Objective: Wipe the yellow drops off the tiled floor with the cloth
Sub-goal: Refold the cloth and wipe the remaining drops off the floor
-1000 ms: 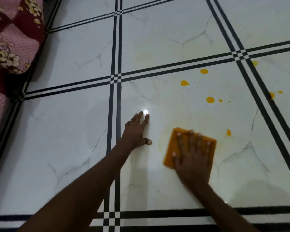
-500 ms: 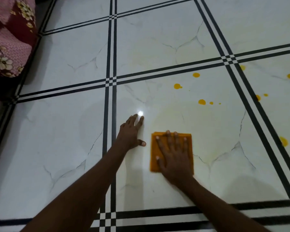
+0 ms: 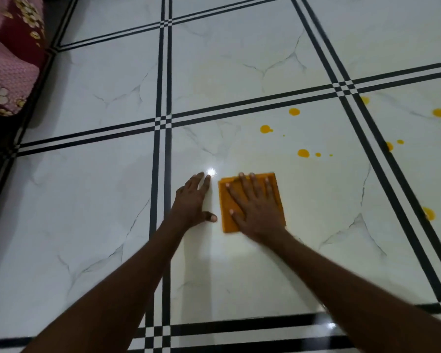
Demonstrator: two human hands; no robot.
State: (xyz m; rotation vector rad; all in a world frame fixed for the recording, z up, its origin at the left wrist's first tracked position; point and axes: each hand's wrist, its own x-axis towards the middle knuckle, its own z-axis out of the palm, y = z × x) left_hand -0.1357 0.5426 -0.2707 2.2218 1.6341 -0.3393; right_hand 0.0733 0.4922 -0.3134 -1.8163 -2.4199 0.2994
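Note:
An orange folded cloth (image 3: 225, 212) lies flat on the white tiled floor (image 3: 316, 250). My right hand (image 3: 256, 208) presses on it with fingers spread, covering most of it. My left hand (image 3: 192, 202) rests flat on the tile just left of the cloth, fingers together, holding nothing. Several yellow drops remain beyond the cloth: one (image 3: 303, 153) just above it, one (image 3: 265, 129) farther up, one (image 3: 294, 111) near the black grout stripe, and more on the right-hand tile (image 3: 440, 112) and at the stripe (image 3: 429, 214).
Black double stripes (image 3: 163, 149) divide the white marbled tiles. A pink and maroon flowered fabric (image 3: 8, 72) sits at the far left edge. A faint yellowish smear shows on the tile around the cloth.
My right hand has slid the cloth leftward across the tile, close beside my left hand. A drop that lay right of the cloth a second ago is gone. The left hand stayed put.

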